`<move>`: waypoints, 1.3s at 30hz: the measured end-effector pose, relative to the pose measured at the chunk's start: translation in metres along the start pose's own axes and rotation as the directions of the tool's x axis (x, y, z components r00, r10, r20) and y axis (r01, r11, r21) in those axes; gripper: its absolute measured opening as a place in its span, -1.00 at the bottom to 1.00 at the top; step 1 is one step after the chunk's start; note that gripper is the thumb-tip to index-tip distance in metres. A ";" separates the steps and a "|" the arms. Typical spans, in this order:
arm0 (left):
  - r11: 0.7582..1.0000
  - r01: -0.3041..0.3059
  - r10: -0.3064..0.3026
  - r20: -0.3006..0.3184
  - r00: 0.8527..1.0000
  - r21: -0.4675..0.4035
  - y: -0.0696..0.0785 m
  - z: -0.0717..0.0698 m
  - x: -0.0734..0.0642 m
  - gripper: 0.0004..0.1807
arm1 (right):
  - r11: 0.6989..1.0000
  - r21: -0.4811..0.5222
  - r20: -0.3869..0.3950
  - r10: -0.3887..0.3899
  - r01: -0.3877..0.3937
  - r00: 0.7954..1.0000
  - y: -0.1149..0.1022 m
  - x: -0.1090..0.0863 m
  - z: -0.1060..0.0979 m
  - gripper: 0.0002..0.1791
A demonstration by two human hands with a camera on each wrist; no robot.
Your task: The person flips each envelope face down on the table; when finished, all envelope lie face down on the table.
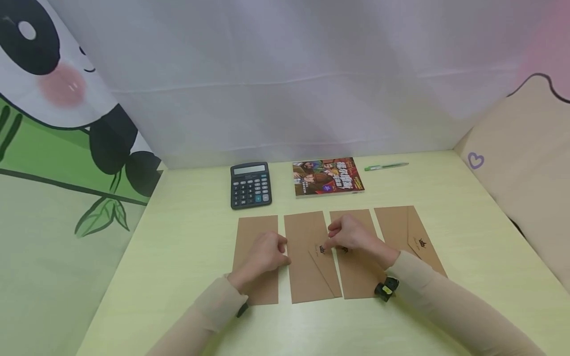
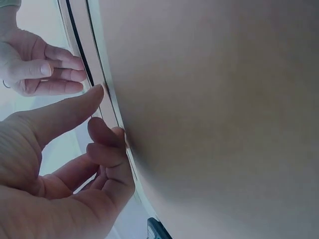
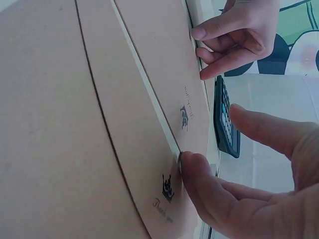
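Note:
Several brown paper envelopes lie side by side on the table. My left hand (image 1: 264, 253) rests over the leftmost envelope (image 1: 260, 294), its thumb and fingertips at the left edge of the second envelope (image 1: 307, 282). In the left wrist view the left thumb (image 2: 65, 112) and forefinger stand apart. My right hand (image 1: 349, 232) reaches over the third envelope (image 1: 360, 277), fingertips near the gap between it and the second. The right wrist view shows the right fingertips (image 3: 194, 167) touching paper there, the thumb raised. Crown prints mark the flaps; the rightmost envelope (image 1: 394, 222) lies untouched.
Behind the envelopes lie a black calculator (image 1: 251, 185), a colourful book (image 1: 328, 177) and a green pen (image 1: 386, 167). A white cloth wall (image 1: 285, 113) rises at the table's back edge, and printed side walls flank the pale yellow table (image 1: 178, 237).

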State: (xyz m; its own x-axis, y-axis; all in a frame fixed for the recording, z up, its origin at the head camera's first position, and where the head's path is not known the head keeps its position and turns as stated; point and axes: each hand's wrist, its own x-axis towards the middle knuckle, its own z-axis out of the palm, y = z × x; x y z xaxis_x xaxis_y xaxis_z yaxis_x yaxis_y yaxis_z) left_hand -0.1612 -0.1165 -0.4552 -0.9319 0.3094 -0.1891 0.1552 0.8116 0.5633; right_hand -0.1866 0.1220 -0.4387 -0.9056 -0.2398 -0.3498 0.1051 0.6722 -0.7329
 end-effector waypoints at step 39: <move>0.995 0.092 -0.091 0.025 0.996 -0.038 0.007 -0.001 0.000 -0.83 | 0.994 0.108 -0.017 0.028 -0.026 0.999 0.000 0.000 0.003 -0.45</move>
State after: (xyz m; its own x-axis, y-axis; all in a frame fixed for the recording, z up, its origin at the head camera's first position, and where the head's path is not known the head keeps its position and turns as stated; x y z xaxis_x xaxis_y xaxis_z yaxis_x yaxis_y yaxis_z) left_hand -0.1605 -0.1112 -0.4501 -0.9336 0.2468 -0.2597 0.0563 0.8170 0.5739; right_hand -0.1849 0.1195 -0.4403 -0.9093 -0.2086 -0.3602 0.1725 0.5987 -0.7822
